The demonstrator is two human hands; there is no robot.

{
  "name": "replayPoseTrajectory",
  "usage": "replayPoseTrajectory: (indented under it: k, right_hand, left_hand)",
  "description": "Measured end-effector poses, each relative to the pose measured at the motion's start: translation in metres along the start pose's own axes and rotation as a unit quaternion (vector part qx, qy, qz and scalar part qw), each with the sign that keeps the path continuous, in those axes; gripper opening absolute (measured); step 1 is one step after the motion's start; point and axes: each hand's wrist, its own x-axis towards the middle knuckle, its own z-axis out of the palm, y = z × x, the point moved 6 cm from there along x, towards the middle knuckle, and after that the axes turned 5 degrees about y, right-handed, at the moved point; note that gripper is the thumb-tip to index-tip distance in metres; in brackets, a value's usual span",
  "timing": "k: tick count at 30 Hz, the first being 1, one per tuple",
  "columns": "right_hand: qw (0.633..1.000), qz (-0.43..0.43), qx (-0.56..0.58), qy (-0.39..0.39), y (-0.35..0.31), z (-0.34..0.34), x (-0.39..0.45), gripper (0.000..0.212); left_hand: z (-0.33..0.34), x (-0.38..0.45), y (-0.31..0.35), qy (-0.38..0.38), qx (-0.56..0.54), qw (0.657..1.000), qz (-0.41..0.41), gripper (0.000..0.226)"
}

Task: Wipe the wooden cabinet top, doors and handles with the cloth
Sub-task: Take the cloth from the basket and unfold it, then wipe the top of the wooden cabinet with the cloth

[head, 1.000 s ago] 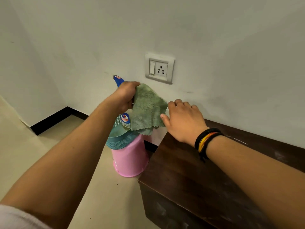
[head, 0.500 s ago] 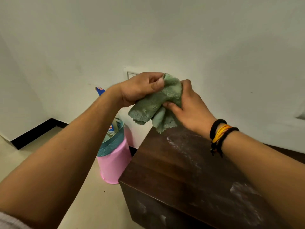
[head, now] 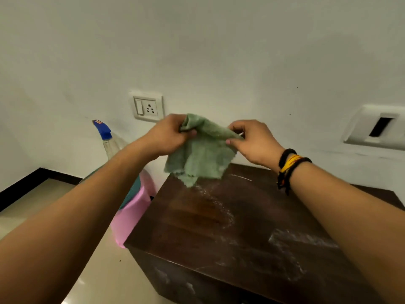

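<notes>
Above the dusty cabinet top (head: pixel 219 227), both hands' fingers (head: pixel 232 141) pinching green cloth (head: pixel 201 159)

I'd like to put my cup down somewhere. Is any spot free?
The whole dusty cabinet top is bare, from its left edge beside the pink bucket back to the wall. Only the far corner is busy: both hands, left and right, hold the cloth over it.

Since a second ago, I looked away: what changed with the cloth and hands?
The right hand left the cabinet top and took hold of the green cloth; with the left hand it now spreads the cloth open above the cabinet. The dust smears and the pink bucket are unchanged.
</notes>
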Motion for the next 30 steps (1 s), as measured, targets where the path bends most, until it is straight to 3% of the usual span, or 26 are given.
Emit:
replayPoseTrajectory:
  k: [2, 4, 6, 8, 9, 11, 13, 16, 24, 28, 30]
  right_hand:
    - [0.995, -0.035, 0.029, 0.085, -0.008, -0.008, 0.011, 0.014]
    - [0.993, -0.068, 0.007, 0.100, -0.008, -0.003, 0.013, 0.019]
    - [0.990, -0.078, -0.116, 0.000, 0.012, 0.027, 0.005, 0.023]
    - [0.949, -0.081, -0.261, -0.156, 0.041, 0.070, -0.019, 0.032]
    - [0.931, -0.081, -0.293, -0.204, 0.053, 0.084, -0.031, 0.037]
    - [0.934, -0.084, -0.286, -0.195, 0.064, 0.090, -0.041, 0.039]
    - [0.944, -0.093, -0.276, -0.155, 0.068, 0.087, -0.041, 0.040]
    - [0.929, -0.059, -0.317, -0.182, 0.078, 0.089, -0.046, 0.056]
    - [0.923, 0.020, -0.320, -0.212, 0.096, 0.095, -0.061, 0.072]
    - [0.923, 0.042, -0.310, -0.226, 0.099, 0.096, -0.062, 0.074]
    - [0.923, 0.036, -0.314, -0.219, 0.099, 0.096, -0.064, 0.073]
  left_hand:
    - [-0.022, 0.003, 0.022, 0.111, 0.065, 0.988, 0.079, 0.026]
    - [-0.023, -0.009, 0.035, 0.148, 0.130, 0.966, 0.167, 0.041]
    - [0.012, -0.032, 0.020, 0.077, 0.240, 0.953, 0.169, 0.040]
    - [0.066, -0.061, -0.016, -0.072, 0.361, 0.923, 0.117, 0.040]
    - [0.081, -0.073, -0.031, -0.116, 0.380, 0.911, 0.107, 0.050]
    - [0.080, -0.073, -0.044, -0.078, 0.270, 0.956, 0.087, 0.069]
    - [0.077, -0.059, -0.048, -0.020, 0.189, 0.974, 0.124, 0.066]
    - [0.109, -0.048, -0.054, -0.072, 0.290, 0.944, 0.136, 0.047]
    - [0.161, -0.016, -0.065, -0.181, 0.335, 0.921, 0.083, 0.058]
    - [0.144, -0.015, -0.088, -0.152, 0.355, 0.922, -0.035, 0.061]
    - [0.139, -0.044, -0.080, -0.121, 0.368, 0.921, -0.042, 0.063]
